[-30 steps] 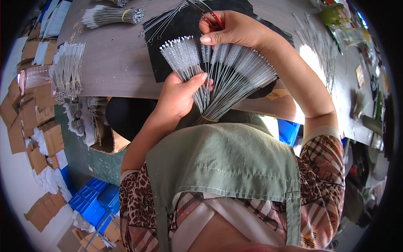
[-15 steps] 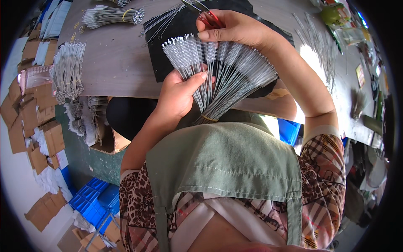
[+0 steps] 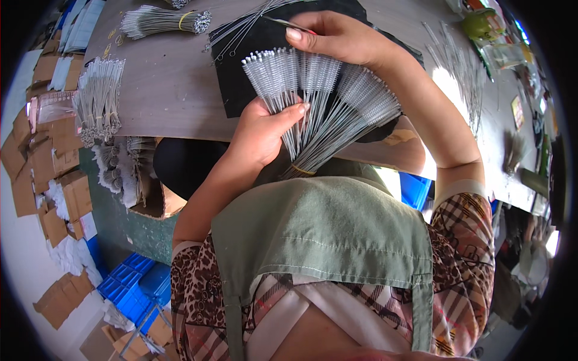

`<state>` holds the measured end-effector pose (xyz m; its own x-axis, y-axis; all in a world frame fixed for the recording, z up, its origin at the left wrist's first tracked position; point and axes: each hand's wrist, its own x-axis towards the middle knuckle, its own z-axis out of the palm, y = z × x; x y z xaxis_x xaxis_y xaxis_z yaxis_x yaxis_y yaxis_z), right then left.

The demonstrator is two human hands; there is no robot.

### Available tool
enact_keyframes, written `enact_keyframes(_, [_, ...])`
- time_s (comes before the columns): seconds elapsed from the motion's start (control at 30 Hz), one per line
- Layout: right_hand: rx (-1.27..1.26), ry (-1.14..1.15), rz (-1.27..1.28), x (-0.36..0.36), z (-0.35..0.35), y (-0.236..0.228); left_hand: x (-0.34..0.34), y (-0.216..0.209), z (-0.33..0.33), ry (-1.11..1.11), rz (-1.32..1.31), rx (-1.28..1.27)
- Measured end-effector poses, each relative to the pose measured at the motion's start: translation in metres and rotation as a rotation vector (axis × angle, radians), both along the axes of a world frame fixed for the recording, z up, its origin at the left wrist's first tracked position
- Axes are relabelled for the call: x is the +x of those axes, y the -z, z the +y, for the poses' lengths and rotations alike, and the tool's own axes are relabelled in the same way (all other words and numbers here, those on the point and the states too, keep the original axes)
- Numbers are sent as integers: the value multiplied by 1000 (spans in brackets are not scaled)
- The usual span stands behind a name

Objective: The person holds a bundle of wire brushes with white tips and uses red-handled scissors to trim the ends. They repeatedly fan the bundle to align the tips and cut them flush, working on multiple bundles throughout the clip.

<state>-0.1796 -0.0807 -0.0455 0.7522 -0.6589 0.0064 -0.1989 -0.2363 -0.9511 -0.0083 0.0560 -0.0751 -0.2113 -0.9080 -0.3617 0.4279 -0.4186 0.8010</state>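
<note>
A fanned bundle of thin wire tube brushes (image 3: 372, 96) with white bristles spreads above my apron, bound near its lower end by a yellow rubber band (image 3: 303, 171). My left hand (image 3: 265, 129) is closed around the left part of the stems, its thumb lying across them. Just above the bristle ends, my right hand (image 3: 337, 39) is curled around a red-handled metal tool (image 3: 283, 24). Its thin tip points left; most of the tool is hidden in my fingers, so its exact kind is unclear. A gap splits the fan right of the middle.
Under the fan lies a black mat (image 3: 232, 90) with loose looped wire stems (image 3: 241, 30) on it. Tied brush bundles (image 3: 162, 23) and another bundle (image 3: 99, 99) lie on the table's left. Loose brushes (image 3: 460, 72) lie at the right. Blue crates (image 3: 129, 283) stand on the floor.
My left thumb has shifted right across the stems, and the fan has parted into clearer groups. In my right hand the tool has turned, its red handles now mostly hidden.
</note>
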Motion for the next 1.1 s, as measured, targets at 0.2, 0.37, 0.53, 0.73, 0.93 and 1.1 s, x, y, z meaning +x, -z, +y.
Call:
enact_keyframes(0.2, [10,-102,-20,3,-9,-1,-4,0,-5,6,-44,14])
enact_keyframes(0.37, [214,-86,-80,5,3,-11,5,5,3,-17,-30,13])
enact_keyframes(0.53, [179,-124,-88,-2,-2,0,6,5,4,-30,-11,-7])
enact_keyframes(0.73, [258,-41,-109,0,4,-1,6,0,7,-51,-24,-6])
enact_keyframes(0.93, [177,4,-132,2,8,0,9,5,7,-9,-33,-48])
enact_keyframes(1.1, [252,-99,-97,-4,-3,8,7,-1,7,18,-77,-37])
